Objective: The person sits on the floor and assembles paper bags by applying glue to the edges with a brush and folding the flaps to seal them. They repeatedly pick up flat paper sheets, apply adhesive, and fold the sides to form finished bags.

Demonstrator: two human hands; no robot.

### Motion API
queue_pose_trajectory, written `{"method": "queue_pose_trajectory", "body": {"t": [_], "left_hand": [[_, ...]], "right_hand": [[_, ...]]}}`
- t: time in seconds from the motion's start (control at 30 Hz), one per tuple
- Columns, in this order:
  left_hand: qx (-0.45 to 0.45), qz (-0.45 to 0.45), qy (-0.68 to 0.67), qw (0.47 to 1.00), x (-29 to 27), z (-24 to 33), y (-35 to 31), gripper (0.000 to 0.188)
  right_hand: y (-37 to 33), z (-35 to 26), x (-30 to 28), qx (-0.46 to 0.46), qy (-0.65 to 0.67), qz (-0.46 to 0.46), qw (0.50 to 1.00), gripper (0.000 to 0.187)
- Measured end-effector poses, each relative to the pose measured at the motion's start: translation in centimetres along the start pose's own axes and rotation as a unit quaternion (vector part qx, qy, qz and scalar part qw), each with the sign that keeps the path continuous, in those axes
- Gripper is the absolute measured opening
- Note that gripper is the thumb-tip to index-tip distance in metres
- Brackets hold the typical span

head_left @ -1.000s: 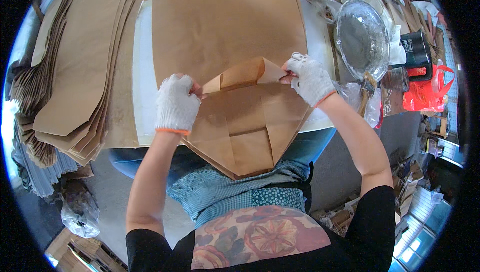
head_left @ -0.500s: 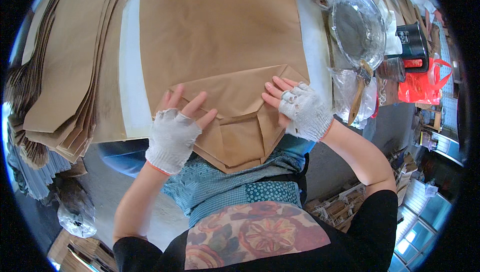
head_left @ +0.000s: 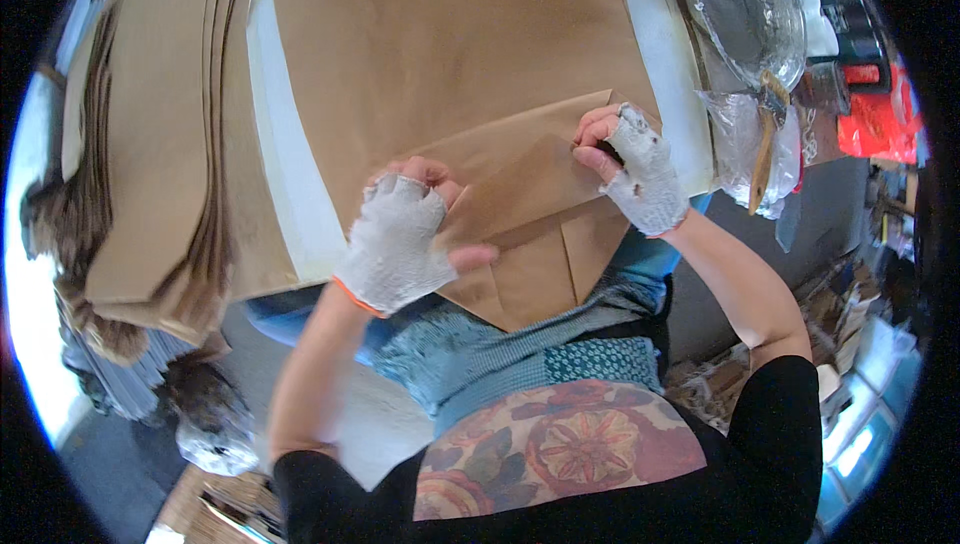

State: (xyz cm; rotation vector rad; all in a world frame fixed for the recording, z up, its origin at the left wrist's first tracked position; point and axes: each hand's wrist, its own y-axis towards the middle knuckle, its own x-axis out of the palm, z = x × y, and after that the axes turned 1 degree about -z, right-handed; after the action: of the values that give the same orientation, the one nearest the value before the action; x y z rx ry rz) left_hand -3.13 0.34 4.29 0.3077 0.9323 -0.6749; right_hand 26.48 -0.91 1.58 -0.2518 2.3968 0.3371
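Note:
A large brown paper bag (head_left: 460, 34) lies flat before me, its near end folded into angled flaps. My right hand (head_left: 645, 174), in a white fingerless glove, pinches the edge of the upper flap (head_left: 540, 179) between thumb and fingers, near the bag's right side. At the left part of the fold rests my left hand (head_left: 400, 244), gloved the same way. Its fingers are bent against the paper and its thumb stands apart over the flap; the fingertips are partly hidden.
Stacked brown paper bags (head_left: 150, 174) lie at the left. White strips (head_left: 290, 134) show beside the worked bag. On the right are a plastic-lined basin (head_left: 745, 14), a wooden-handled brush (head_left: 765, 144), clear plastic film, a dark mug (head_left: 855, 29) and a red bag (head_left: 880, 119).
My right hand has gone from resting spread on the fold to pinching the flap, which now lies differently. My left hand's fingers have bent and moved inward. The whole view has tilted and shifted.

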Motion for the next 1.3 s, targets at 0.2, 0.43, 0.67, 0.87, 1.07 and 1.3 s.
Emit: {"method": "queue_pose_trajectory", "body": {"t": [0.2,0.43,0.67,0.87,1.07,1.3], "left_hand": [[-0.089,0.184,0.129,0.97,5.1,0.1,1.7,0.016],[-0.214,0.238,0.193,0.928,5.5,1.9,4.3,0.021],[-0.049,0.147,0.007,0.988,7.6,6.2,4.8,0.075],[-0.167,0.075,0.126,0.975,5.4,2.7,-0.2,0.078],[-0.165,0.087,0.107,0.977,3.7,1.1,-2.1,0.065],[-0.129,0.094,0.03,0.987,2.6,4.3,-3.9,0.066]], "right_hand": [[-0.9,-0.1,3.7,0.034,-0.153,0.089,0.984,0.022],[1.8,-1.4,4.0,0.102,-0.161,0.141,0.971,0.024],[1.7,-0.6,5.0,0.093,-0.182,0.156,0.966,0.02],[1.0,-2.4,6.1,-0.022,-0.302,0.068,0.951,0.02],[0.9,-4.1,4.8,-0.038,-0.218,-0.115,0.968,0.067],[-5.7,1.1,-2.5,0.155,-0.159,0.053,0.974,0.054]]}}
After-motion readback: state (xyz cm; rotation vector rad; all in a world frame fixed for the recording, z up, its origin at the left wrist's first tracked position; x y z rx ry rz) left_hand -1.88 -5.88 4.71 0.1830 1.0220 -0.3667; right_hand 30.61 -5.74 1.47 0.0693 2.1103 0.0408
